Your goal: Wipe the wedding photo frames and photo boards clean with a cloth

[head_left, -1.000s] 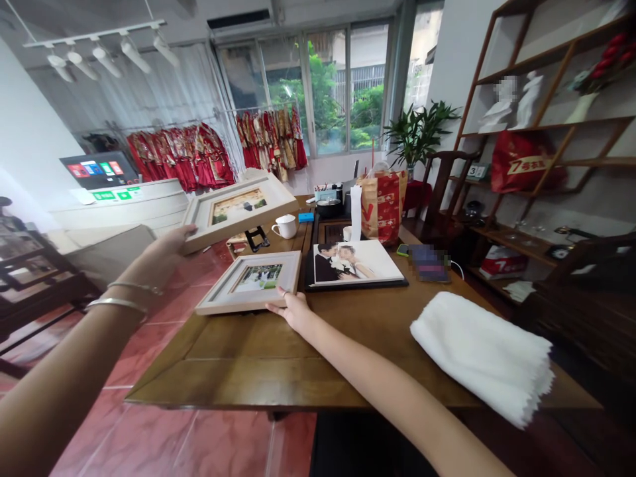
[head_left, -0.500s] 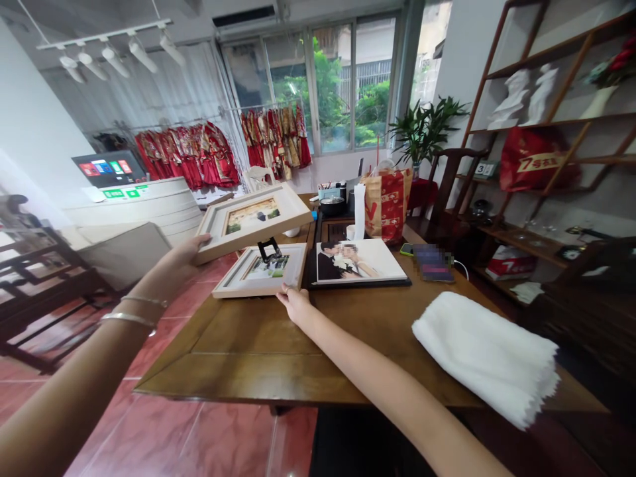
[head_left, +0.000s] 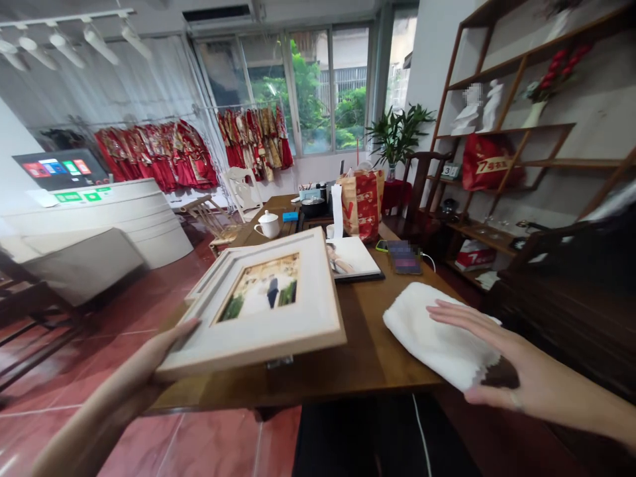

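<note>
My left hand [head_left: 163, 351] grips the lower left edge of a pale wooden photo frame [head_left: 265, 305], holding it flat and low above the brown wooden table [head_left: 370, 351]. A second pale frame [head_left: 211, 275] lies on the table behind it, mostly hidden. My right hand [head_left: 497, 351] is spread out, fingers apart, over the near end of a folded white towel [head_left: 432, 331] on the table's right side. It holds nothing. A photo album [head_left: 355, 258] lies further back.
A white teapot [head_left: 268, 225], a red paper bag [head_left: 362, 202] and a phone [head_left: 405, 258] on a cable sit on the far half of the table. Dark wooden chairs and shelves stand at the right. Red tiled floor lies to the left.
My left hand has brought the held frame down and close to me, over the second frame. My right hand has let go of the second frame and swung right over the towel.
</note>
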The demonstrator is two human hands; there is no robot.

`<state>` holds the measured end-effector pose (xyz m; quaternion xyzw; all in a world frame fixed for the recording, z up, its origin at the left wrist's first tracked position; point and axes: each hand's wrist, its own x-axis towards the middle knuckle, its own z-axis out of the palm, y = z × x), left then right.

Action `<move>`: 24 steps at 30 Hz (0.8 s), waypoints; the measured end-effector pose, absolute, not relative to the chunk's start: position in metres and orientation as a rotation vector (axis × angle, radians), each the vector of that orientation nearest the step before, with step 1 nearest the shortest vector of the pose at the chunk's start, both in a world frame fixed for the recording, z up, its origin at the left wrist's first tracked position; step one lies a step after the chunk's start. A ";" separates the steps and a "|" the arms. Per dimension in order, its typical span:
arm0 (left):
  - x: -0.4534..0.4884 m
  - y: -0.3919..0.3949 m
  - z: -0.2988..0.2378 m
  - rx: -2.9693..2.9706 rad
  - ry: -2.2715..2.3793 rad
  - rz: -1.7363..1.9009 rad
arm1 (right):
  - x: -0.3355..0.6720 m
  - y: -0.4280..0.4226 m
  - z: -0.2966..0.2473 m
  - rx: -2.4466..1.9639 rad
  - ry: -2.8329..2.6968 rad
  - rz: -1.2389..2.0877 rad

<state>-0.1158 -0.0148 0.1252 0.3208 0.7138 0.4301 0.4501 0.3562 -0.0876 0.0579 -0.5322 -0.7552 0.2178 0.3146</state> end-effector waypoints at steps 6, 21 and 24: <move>-0.083 -0.048 0.075 0.752 1.553 0.963 | 0.404 -0.069 0.002 -1.462 -2.316 0.326; -0.030 -0.055 0.036 0.859 1.532 0.986 | 0.397 -0.035 0.022 -1.129 -1.049 0.619; -0.019 -0.053 0.030 0.910 1.545 1.000 | 0.404 -0.035 0.026 -1.086 -0.833 0.611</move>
